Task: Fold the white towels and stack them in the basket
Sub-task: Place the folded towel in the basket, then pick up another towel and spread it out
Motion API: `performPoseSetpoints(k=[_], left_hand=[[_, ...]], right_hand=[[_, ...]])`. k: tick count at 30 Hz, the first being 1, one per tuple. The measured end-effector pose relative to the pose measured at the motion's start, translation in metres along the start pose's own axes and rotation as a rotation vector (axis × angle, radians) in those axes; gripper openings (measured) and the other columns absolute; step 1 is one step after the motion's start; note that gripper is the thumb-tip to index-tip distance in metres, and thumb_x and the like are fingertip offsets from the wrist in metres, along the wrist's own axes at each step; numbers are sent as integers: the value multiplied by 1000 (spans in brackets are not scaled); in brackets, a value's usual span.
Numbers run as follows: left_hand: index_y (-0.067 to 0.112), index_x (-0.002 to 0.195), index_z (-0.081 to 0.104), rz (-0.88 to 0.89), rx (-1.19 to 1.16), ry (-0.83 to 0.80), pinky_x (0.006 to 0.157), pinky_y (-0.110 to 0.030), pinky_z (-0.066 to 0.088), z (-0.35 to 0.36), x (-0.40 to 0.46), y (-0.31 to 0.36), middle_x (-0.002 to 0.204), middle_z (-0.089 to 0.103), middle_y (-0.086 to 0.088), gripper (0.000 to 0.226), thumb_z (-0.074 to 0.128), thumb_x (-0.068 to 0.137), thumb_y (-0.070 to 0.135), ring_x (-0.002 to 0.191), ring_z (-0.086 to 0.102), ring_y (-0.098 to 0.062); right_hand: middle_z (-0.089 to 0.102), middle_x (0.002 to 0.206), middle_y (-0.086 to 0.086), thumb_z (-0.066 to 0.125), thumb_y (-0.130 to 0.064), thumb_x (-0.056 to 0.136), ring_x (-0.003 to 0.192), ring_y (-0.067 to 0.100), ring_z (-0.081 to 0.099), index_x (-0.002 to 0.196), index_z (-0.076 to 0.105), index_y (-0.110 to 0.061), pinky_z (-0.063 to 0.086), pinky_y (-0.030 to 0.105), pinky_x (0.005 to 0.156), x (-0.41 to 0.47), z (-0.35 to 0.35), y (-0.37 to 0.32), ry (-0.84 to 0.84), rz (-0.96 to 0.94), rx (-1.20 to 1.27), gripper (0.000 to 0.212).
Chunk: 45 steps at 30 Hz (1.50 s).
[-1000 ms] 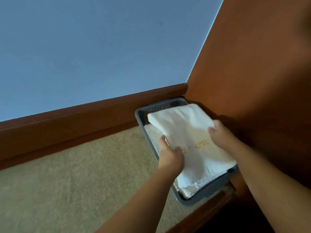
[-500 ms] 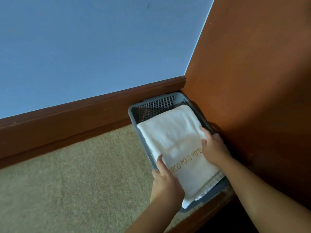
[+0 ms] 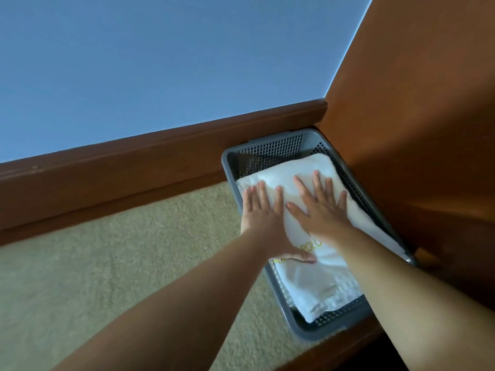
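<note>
A moment ago both hands gripped the edges of the folded white cotton towel with gold embroidered lettering (image 3: pixel 318 277) and lowered it toward the basket. Now that grip is gone. The towel lies inside the grey perforated plastic basket (image 3: pixel 270 152), on top of another white textured towel (image 3: pixel 278 274) whose edge shows just below the left wrist.

The left hand (image 3: pixel 263 210) has released its hold and lies flat on the towel's left part, fingers straight and spread, thumb stretched out along the cloth toward the lettering. The basket's left rim runs just outside its little finger, and the beige carpeted floor (image 3: pixel 134 250) lies beyond that.

The right hand (image 3: pixel 320 207), just beside the left with the thumbs nearly meeting, is likewise released and flat, palm down and fingers fanned over the towel's upper middle. Beyond its fingertips the towel's far edge stops short of the basket's mesh end wall. To its right the basket's long side sits close against the reddish-brown wooden panel (image 3: pixel 415 129).

In my judgement this means the placing step is done and the hands are pressing the towel to settle and smooth it on the stack. This towel counts as stacked; whether more towels remain to fold cannot be told from this view.
</note>
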<state>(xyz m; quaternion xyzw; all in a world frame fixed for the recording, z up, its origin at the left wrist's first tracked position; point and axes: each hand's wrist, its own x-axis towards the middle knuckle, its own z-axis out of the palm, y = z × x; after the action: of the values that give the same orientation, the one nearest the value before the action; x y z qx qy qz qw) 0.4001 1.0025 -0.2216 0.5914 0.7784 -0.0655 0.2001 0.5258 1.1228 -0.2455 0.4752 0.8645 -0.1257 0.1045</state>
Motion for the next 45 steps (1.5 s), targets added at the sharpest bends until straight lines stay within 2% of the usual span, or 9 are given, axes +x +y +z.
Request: performPoseSetpoints(k=[2, 7, 11, 16, 20, 27, 32, 41, 45], left_hand=[[8, 141, -43, 6, -4, -2, 120, -60, -20, -1, -7, 0, 124, -61, -22, 165, 40, 45, 112, 145, -43, -41], [10, 162, -20, 49, -126, -11, 123, -61, -17, -6, -54, -7, 168, -24, -21, 136, 43, 77, 95, 156, -23, -37], [23, 166, -5, 22, -354, 188, 127, -56, -11, -7, -134, -61, 175, -3, -4, 102, 47, 94, 73, 161, -5, -24], [36, 162, 19, -317, -460, 459, 130, -45, 11, -3, -283, -187, 166, 28, 11, 78, 44, 96, 69, 154, 25, -16], [33, 152, 41, -632, -422, 637, 109, -41, 45, 4, -418, -293, 142, 53, 9, 69, 51, 94, 67, 130, 51, -20], [31, 138, 57, -1154, -456, 919, 99, -38, 48, 49, -651, -425, 131, 59, 10, 52, 67, 93, 54, 123, 52, -20], [36, 142, 53, -1386, -575, 904, 106, -39, 42, 94, -771, -499, 139, 55, 6, 55, 66, 92, 53, 130, 45, -23], [40, 161, 25, -1434, -495, 665, 124, -44, 24, 148, -844, -636, 173, 10, -5, 83, 68, 91, 55, 157, 14, -33], [45, 143, 53, -1310, -394, 626, 104, -50, 46, 176, -852, -674, 160, 41, -7, 67, 79, 81, 39, 141, 45, -37]], right_hand=[[-33, 167, -10, 11, -90, 88, 157, 25, -24, 151, -20, -63, -11, 62, 124, -3, -4, -5, -58, 19, -23, 75], [-30, 170, -2, 18, -73, 101, 157, 33, -22, 160, -13, -51, -7, 68, 122, -32, -26, -61, -137, 145, 85, 70], [-16, 173, -4, 25, -65, 105, 160, 32, -13, 163, -5, -46, -1, 67, 123, -72, -49, -148, 6, -80, 194, 68], [-8, 174, -9, 41, -64, 102, 161, 28, 2, 163, -2, -47, 18, 56, 127, -133, -52, -286, 2, -399, 254, 76], [-5, 173, -14, 49, -57, 103, 161, 16, 5, 163, 4, -49, 23, 44, 127, -198, -52, -413, -104, -699, 340, 76], [-5, 174, -8, 50, -51, 104, 160, 16, 6, 165, 7, -42, 20, 42, 125, -329, -33, -668, -234, -1161, 196, 75], [-1, 174, -6, 52, -53, 103, 159, 21, 14, 165, 9, -41, 32, 45, 121, -410, 20, -824, -333, -1286, 84, 76], [-20, 172, -4, 63, -45, 96, 160, 34, -1, 160, -9, -53, 32, 52, 121, -479, 115, -990, -362, -1352, -204, 96], [-22, 172, -1, 63, -48, 95, 159, 38, -2, 157, -10, -56, 24, 56, 124, -497, 141, -1023, -324, -1346, -276, 95]])
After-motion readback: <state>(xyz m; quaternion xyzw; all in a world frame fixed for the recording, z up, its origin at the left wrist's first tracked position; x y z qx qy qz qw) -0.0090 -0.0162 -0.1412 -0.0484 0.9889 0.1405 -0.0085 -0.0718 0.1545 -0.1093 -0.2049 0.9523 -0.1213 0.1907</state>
